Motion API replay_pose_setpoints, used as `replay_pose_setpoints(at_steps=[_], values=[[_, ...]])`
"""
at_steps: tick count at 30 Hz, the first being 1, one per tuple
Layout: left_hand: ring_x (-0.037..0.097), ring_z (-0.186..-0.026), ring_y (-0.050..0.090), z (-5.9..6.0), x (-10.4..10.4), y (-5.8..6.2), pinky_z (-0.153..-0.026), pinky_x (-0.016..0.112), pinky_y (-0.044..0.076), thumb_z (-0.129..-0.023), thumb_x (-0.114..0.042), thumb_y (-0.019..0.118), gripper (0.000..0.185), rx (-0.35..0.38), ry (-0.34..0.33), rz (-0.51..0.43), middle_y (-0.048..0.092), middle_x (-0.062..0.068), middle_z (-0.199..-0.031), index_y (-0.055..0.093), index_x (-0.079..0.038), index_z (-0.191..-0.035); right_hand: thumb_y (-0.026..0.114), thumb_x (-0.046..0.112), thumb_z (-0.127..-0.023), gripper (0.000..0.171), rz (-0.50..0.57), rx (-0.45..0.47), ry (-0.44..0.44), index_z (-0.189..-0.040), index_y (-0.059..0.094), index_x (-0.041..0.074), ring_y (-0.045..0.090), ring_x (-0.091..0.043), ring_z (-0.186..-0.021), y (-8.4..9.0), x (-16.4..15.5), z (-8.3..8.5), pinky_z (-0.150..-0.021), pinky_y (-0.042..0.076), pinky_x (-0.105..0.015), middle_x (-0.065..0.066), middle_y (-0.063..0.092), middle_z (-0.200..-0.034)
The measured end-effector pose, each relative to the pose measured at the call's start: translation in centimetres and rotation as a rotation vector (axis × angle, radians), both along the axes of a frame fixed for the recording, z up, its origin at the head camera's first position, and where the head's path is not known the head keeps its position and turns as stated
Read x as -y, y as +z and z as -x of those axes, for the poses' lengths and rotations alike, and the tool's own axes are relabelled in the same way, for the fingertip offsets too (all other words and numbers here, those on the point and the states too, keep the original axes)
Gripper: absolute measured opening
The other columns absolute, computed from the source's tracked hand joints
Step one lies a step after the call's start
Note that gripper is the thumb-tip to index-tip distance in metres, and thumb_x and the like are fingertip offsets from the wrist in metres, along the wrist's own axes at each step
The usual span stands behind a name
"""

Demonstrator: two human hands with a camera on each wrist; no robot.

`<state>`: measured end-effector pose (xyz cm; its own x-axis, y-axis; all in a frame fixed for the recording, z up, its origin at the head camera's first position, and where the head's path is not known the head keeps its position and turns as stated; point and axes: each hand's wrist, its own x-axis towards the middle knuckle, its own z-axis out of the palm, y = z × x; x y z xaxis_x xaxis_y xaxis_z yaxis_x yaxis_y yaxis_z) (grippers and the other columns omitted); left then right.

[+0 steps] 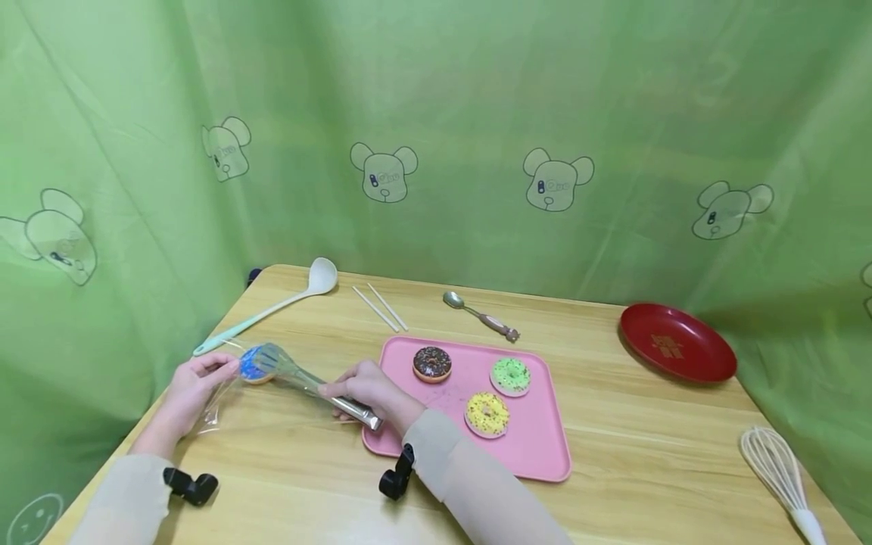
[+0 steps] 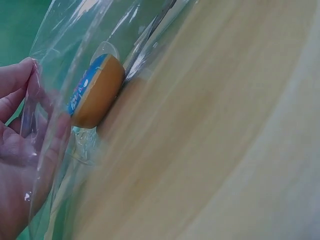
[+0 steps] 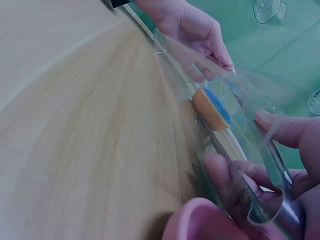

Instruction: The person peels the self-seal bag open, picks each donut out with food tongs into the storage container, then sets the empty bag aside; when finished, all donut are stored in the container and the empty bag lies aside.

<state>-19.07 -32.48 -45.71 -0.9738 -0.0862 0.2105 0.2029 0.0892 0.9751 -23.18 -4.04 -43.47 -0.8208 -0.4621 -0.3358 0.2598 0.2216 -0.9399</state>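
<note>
My right hand [image 1: 368,390] squeezes the tongs [image 1: 309,378], fingers curled round the handles, forearm angled in over the pink tray [image 1: 545,446]. Their tips clamp the blue doughnut [image 1: 253,364] just inside the clear bag [image 1: 228,405], near the table's left edge. My left hand [image 1: 194,390] pinches the bag's mouth open. I judge the doughnut could slip from the tongs, or the flimsy mouth collapse.

On the bench [image 1: 647,454] lie a pale ladle [image 1: 272,306], two chopsticks [image 1: 380,307], a spoon [image 1: 480,315], a red plate [image 1: 677,343] and a whisk [image 1: 780,473].
</note>
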Motion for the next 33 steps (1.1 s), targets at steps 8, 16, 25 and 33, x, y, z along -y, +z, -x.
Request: replay_pose_setpoints(at_steps=[8, 16, 25, 33], values=[[0.007, -0.075, 0.06, 0.1, 0.2, -0.3, -0.07, 0.015, 0.05, -0.089, -0.006, 0.061, 0.006, -0.028, -0.006, -0.023, 0.066, -0.005, -0.083, 0.066, -0.006, -0.092, 0.079, 0.014, -0.073, 0.028, -0.015, -0.018, -0.053, -0.095, 0.069, 0.001, 0.056, -0.017, -0.047, -0.1, 0.3, 0.0, -0.043, 0.053, -0.03, -0.015, 0.066, -0.076], [0.007, -0.076, 0.062, 0.1, 0.2, -0.2, -0.07, 0.016, 0.051, -0.089, -0.005, 0.062, 0.008, -0.042, -0.016, -0.036, 0.067, -0.004, -0.084, 0.065, -0.001, -0.094, 0.077, 0.013, -0.075, 0.027, 0.009, -0.023, -0.057, -0.097, 0.068, 0.001, 0.059, -0.018, -0.049, -0.4, 1.0, -0.2, -0.04, 0.05, -0.027, -0.015, 0.067, -0.071], [0.006, -0.079, 0.062, -0.2, 0.3, -0.1, -0.073, 0.016, 0.051, -0.089, -0.003, 0.06, 0.008, -0.035, -0.042, -0.092, 0.066, -0.004, -0.086, 0.067, -0.005, -0.094, 0.077, 0.008, -0.074, 0.018, -0.05, -0.088, -0.116, -0.089, 0.07, 0.003, 0.059, -0.017, -0.05, -0.4, 1.2, -0.6, -0.04, 0.05, -0.028, -0.011, 0.066, -0.071], [0.006, -0.078, 0.062, -0.3, 0.5, -0.2, -0.073, 0.016, 0.051, -0.089, -0.003, 0.061, 0.009, -0.025, -0.025, -0.108, 0.066, -0.005, -0.085, 0.068, -0.008, -0.092, 0.081, 0.012, -0.07, 0.019, -0.121, -0.237, -0.101, -0.086, 0.072, 0.006, 0.059, -0.012, -0.067, -0.4, 0.3, -0.2, -0.059, 0.051, -0.023, 0.0, 0.066, -0.077]])
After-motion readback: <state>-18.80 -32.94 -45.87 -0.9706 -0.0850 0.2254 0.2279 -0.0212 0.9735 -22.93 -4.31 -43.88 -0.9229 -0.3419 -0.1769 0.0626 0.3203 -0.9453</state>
